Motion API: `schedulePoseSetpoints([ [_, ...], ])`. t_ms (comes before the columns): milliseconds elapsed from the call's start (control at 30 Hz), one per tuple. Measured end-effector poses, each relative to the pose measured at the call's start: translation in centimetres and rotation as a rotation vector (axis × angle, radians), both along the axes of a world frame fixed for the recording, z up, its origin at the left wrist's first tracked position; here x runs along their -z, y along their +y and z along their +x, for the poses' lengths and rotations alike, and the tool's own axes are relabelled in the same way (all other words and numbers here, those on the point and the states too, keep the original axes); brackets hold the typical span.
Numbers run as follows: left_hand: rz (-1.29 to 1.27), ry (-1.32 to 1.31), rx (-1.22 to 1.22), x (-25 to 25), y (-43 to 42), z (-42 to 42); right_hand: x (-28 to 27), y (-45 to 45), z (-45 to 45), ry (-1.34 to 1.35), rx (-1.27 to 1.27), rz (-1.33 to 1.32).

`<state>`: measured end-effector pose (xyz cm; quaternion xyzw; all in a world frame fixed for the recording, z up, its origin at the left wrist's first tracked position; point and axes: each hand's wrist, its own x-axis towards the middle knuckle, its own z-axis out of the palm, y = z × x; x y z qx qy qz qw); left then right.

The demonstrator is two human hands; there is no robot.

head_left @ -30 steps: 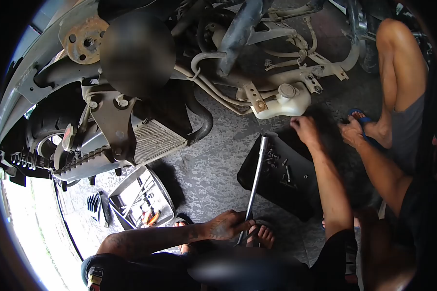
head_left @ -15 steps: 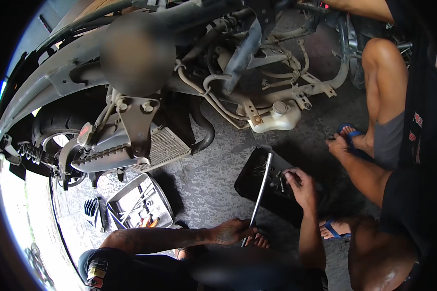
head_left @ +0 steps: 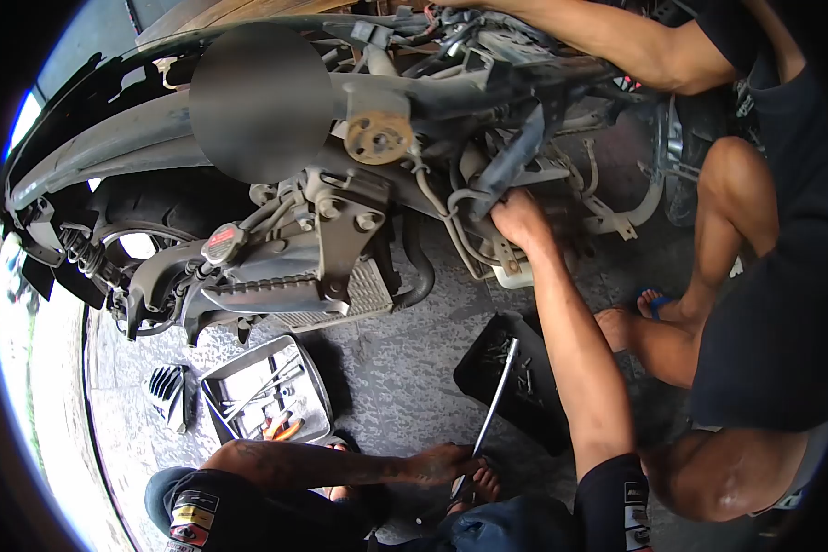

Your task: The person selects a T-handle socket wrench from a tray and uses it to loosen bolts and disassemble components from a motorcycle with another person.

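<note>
My left hand [head_left: 440, 464] is closed around the lower part of a long chrome wrench [head_left: 499, 391], which slants up over the edge of the black bin. My right hand [head_left: 522, 221] reaches into the motorcycle frame [head_left: 501, 175], close to a bent tube and above a white plastic reservoir [head_left: 513, 276]. Its fingers look curled against the frame, and whatever they hold is hidden. Below my right forearm, the black bin [head_left: 474, 363] contains several loose bolts [head_left: 525, 379]. My own arm covers part of the reservoir.
A metal tray [head_left: 319, 391] with tools and orange-handled pliers [head_left: 283, 428] lies on the floor at left, beside a black finned part [head_left: 168, 396]. At right a co-worker squats, one arm [head_left: 616, 41] over the motorcycle. A radiator [head_left: 354, 296] sits below the footrest.
My right hand has moved from above the black bin up into the motorcycle frame. My left hand still holds the wrench. The co-worker's upper arm has extended left over the motorcycle.
</note>
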<state>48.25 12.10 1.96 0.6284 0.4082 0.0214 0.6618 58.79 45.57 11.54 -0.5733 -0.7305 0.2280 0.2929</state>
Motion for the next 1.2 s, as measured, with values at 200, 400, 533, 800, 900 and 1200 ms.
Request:
schedulePoseSetpoints([
  [200, -0.047, -0.113, -0.004, 0.5, 0.2, -0.4, 0.8, 1.3, -2.2, 0.503, -0.016, -0.316],
  [400, -0.072, -0.061, 0.005, -0.9, 0.4, -1.4, 0.8, 1.0, -1.9, 0.537, 0.093, -0.381],
  [533, -0.104, -0.041, -0.004, -0.6, -0.1, -1.8, 0.7, 0.9, -1.9, 0.572, 0.131, -0.414],
  [800, -0.073, -0.083, 0.019, 1.1, -0.1, -0.9, 3.6, 2.0, -1.9, 0.633, 0.191, -0.303],
  [900, -0.127, -0.051, 0.070, 0.3, 1.2, -0.8, 2.4, 1.0, -2.1, 0.628, 0.230, -0.334],
  [1200, -0.080, -0.056, 0.046, 2.3, 0.1, -0.6, 6.3, 4.0, 3.4, 0.857, 0.387, -0.457],
])
